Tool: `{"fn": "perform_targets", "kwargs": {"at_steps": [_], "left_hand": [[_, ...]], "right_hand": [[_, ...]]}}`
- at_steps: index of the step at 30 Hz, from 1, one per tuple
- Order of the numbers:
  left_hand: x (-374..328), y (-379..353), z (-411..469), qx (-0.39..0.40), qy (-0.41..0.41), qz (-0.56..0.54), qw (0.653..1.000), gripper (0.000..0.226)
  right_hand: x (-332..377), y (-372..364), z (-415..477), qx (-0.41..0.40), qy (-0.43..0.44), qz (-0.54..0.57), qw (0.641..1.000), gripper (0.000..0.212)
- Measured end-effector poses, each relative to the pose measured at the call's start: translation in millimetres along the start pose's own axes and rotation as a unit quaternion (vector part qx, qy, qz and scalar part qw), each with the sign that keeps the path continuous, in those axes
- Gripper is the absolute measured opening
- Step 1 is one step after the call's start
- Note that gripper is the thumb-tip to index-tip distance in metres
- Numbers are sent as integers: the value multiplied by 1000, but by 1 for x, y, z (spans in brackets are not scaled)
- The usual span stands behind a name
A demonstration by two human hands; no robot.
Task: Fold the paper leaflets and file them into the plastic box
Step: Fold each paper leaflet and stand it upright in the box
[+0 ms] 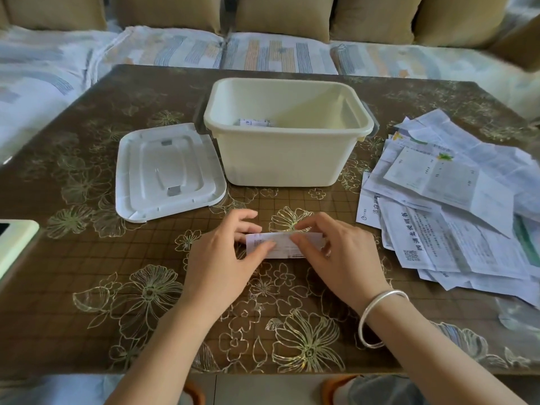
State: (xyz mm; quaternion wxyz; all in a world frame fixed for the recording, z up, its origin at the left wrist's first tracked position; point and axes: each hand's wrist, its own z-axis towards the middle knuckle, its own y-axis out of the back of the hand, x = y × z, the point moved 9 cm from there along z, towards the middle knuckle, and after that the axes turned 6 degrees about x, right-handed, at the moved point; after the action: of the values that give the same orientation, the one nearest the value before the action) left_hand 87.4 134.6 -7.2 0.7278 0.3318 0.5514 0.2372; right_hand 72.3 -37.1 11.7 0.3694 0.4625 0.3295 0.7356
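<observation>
Presently the folded leaflet [285, 245] is a narrow white strip, long side running across, printed in small text with a reddish line along its near edge. It lies on the table [87, 273], near the middle of the front half.

Grip: the left hand [222, 258] holds the strip's left end, thumb laid on top, fingers curled past the far edge. The right hand [336, 258] holds the right end, thumb and forefinger pinching at the upper edge, other fingers bent over the paper. Both hands are closed on the strip. A silver bangle [377, 317] sits on the right wrist.

Taking the strip as dial centre:
- 12 o'clock: cream plastic box [287, 159], uncovered, upright, with one small folded paper [254, 122] visible low inside near its left wall.
- 10 o'clock: white lid [168, 171], flat on the table, just beside the box.
- 3 o'clock: loose pile of leaflets [455, 209], unfolded, creased, overlapping.
- 9 o'clock: pale green-edged object [14, 244], cut off by the frame; identity not determinable
</observation>
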Motion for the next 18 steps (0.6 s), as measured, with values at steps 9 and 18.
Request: {"fn": "perform_targets", "kwargs": {"at_steps": [9,18], "left_hand": [[-6,-7,5,-37,-15,112,993,45],[-17,-5,1,-63,-43,158,985,35]], "right_hand": [[-1,-10,5,-11,-10,-36,999,13],[5,-14,5,29,-28,-123,992,17]]}}
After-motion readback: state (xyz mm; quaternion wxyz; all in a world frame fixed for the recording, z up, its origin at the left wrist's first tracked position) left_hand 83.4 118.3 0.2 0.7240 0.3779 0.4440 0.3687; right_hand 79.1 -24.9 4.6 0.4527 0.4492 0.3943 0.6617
